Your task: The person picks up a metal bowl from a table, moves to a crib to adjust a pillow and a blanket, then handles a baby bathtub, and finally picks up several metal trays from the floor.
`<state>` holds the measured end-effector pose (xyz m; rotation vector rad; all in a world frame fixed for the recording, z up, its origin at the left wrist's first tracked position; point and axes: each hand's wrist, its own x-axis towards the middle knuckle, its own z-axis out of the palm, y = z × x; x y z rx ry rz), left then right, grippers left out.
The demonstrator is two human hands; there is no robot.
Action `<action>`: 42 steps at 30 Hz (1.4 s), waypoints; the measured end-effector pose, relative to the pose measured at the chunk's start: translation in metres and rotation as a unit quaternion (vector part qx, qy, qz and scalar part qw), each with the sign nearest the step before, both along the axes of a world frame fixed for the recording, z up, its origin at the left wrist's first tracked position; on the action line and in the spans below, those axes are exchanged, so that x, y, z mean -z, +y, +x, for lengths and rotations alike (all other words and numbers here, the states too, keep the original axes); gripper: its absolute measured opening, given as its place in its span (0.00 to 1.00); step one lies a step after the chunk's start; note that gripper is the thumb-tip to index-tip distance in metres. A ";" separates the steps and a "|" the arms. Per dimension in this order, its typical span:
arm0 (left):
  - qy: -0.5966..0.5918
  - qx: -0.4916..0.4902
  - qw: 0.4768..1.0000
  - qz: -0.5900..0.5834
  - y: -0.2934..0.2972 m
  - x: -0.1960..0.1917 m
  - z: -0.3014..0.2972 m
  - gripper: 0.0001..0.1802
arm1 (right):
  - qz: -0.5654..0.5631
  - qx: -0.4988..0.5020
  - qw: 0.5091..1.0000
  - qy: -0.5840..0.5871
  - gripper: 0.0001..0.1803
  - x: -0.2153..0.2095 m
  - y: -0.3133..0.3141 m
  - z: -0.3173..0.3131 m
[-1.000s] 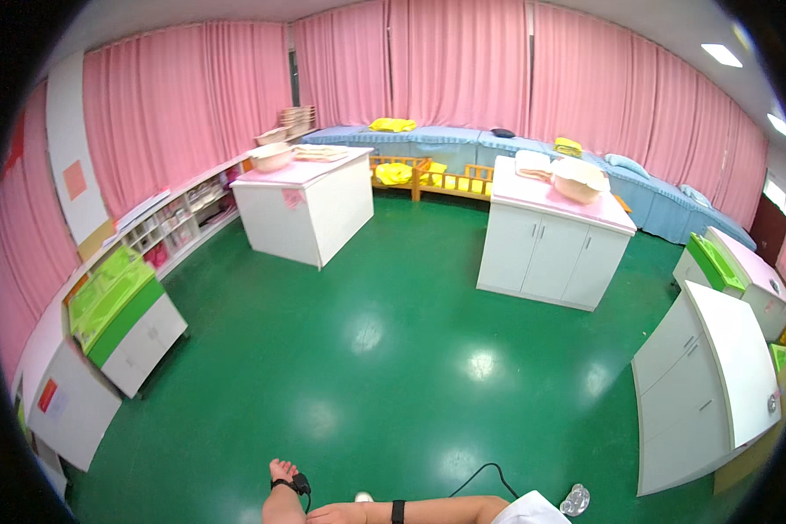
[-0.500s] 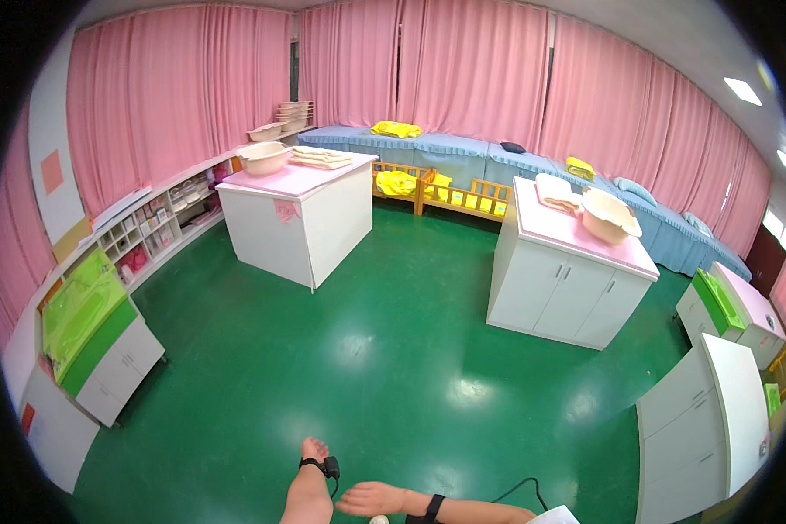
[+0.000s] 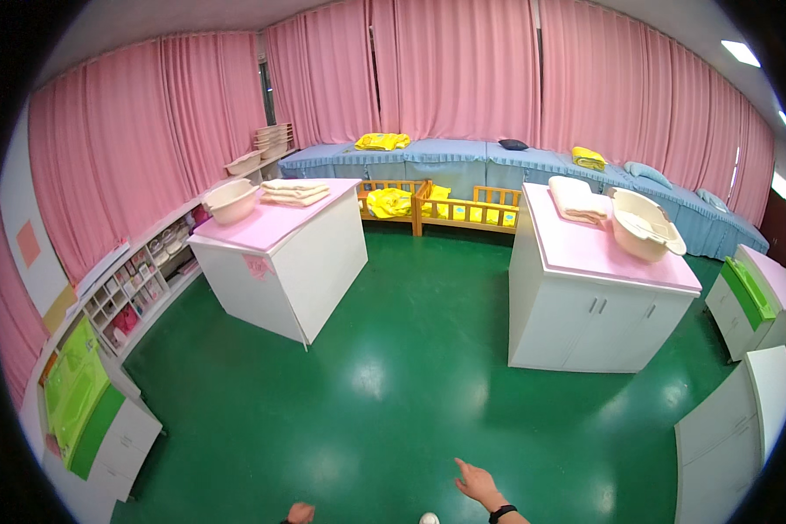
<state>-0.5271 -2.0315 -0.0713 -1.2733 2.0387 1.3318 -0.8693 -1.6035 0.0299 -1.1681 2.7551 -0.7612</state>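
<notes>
My right hand (image 3: 475, 482), with a black band at its wrist, reaches forward over the green floor. One finger is stretched out and nothing is in the hand. Low in the picture, my left hand (image 3: 301, 513) hangs above the floor; its fingers are too small and blurred to make out. Neither hand touches anything. Ahead on the right, a white cabinet (image 3: 585, 327) with a pink top carries folded cream towels (image 3: 575, 199) and a cream basin (image 3: 644, 227). The white cabinet (image 3: 319, 288) ahead on the left bears another basin (image 3: 230, 203) and folded towels (image 3: 295, 192).
Between the two cabinets runs green floor (image 3: 393, 323). Blue-covered beds (image 3: 445, 151) and wooden cribs (image 3: 472, 208) with yellow bedding line the far side. A green tub unit (image 3: 83, 384) stands at the left, white cabinets (image 3: 729, 428) at the right.
The two pink-topped cabinets look nearer and larger. My right hand has swung forward and to the right, and my left hand has dropped toward the lower edge.
</notes>
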 end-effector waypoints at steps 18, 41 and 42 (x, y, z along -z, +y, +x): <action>0.009 -0.154 0.987 0.034 -0.254 0.039 -0.380 0.15 | 0.258 0.327 0.832 -0.367 0.11 0.177 -0.006 -0.245; 0.090 -0.273 0.957 0.041 -0.511 0.022 -0.881 0.10 | 0.199 0.250 0.947 -0.041 0.14 0.131 -0.367 -0.986; 0.131 -0.273 0.953 0.016 -0.523 0.046 -0.877 0.07 | 0.200 0.238 0.950 -0.042 0.14 0.113 -0.395 -1.019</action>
